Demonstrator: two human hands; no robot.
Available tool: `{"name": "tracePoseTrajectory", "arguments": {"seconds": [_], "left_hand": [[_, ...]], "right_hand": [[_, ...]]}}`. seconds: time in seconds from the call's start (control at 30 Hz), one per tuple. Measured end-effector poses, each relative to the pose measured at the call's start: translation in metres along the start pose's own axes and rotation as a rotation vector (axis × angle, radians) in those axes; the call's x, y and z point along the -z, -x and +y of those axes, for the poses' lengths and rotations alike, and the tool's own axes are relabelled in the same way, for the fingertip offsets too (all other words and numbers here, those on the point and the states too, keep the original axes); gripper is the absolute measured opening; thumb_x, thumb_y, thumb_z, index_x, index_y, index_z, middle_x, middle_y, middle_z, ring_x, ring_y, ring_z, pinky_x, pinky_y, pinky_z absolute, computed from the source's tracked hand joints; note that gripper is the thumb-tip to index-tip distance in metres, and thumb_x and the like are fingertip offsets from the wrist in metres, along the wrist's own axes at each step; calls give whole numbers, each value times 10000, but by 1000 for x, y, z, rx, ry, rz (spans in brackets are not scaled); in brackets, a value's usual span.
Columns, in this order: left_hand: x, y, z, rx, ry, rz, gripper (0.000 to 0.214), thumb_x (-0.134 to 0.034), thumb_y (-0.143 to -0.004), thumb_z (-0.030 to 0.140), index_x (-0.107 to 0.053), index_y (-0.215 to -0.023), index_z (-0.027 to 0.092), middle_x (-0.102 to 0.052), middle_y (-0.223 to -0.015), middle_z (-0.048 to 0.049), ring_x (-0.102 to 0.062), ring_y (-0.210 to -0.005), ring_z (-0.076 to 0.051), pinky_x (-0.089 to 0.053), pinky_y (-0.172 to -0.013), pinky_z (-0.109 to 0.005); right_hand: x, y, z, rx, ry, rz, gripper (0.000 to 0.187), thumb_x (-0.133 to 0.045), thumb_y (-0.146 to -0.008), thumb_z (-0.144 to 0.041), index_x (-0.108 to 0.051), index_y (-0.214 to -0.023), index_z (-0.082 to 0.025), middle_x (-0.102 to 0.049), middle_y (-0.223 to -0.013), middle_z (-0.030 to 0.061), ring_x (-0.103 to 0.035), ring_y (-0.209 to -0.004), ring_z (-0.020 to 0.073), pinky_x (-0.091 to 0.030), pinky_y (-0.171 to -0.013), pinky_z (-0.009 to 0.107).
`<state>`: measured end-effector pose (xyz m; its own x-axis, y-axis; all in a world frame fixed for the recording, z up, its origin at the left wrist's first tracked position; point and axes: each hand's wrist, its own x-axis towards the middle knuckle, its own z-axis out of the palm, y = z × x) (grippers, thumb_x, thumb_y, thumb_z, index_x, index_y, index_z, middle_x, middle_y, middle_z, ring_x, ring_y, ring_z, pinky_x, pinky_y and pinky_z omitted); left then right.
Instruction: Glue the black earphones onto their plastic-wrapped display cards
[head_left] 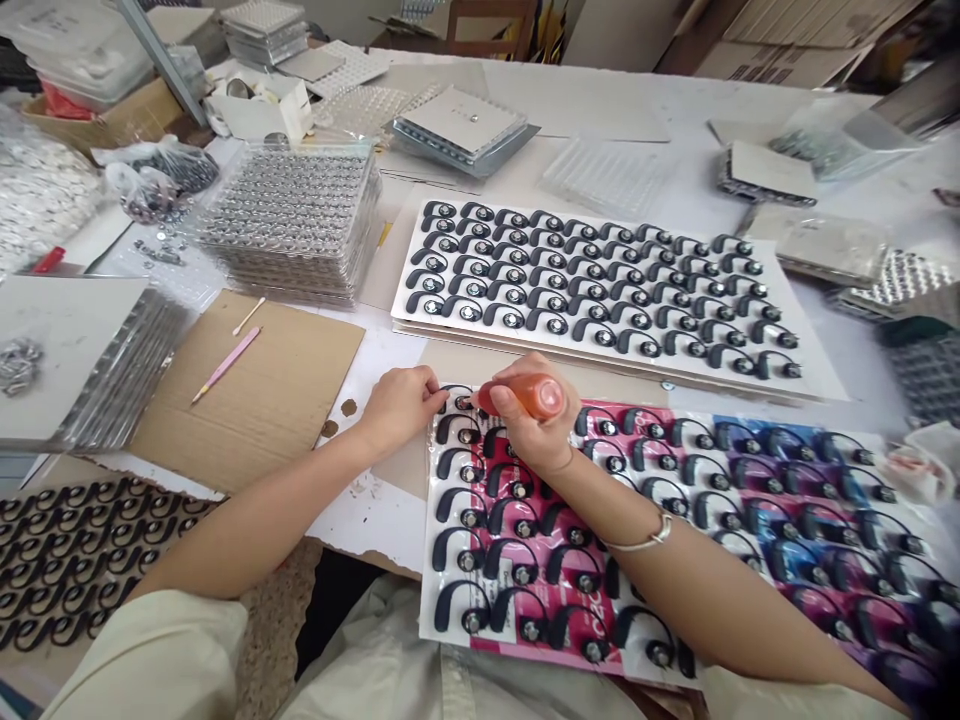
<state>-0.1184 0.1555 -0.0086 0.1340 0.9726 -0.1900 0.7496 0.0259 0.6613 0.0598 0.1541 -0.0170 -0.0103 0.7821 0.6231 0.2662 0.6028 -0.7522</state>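
In my right hand (pixel 541 410) is a small orange-red squeeze bottle (pixel 534 396), its tip pointing left toward a black ear hook (pixel 463 400) at the board's upper left corner. My left hand (pixel 401 402) rests beside that corner, fingers curled and thumb and forefinger closed at the hook's edge. What they pinch, if anything, is hidden. The board (pixel 429 590) under my right forearm carries rows of black ear hooks with round silvery parts, over pink, blue and white printed sheeting.
Behind lies a white board (pixel 409 318) with more ear hooks. Stacked clear trays (pixel 292 225) stand at back left. Left of my hand, a cardboard sheet (pixel 277 400) bears a pink tool (pixel 229 363) and a cotton swab (pixel 249 316). Another board of hooks (pixel 82 560) sits lower left.
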Motion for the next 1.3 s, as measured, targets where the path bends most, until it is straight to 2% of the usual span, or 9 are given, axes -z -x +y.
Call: {"name": "tracePoseTrajectory", "arguments": {"seconds": [1.3], "left_hand": [[2, 0, -1, 0, 11, 0, 129, -642, -818, 276, -617, -721, 195, -638, -651, 15, -543, -597, -130, -367, -588, -246]], "right_hand": [[1, -3, -2, 43, -7, 56, 107, -702, -769, -258, -621, -765, -188, -580, -676, 0, -560, -589, 139, -461, -572, 309]]}}
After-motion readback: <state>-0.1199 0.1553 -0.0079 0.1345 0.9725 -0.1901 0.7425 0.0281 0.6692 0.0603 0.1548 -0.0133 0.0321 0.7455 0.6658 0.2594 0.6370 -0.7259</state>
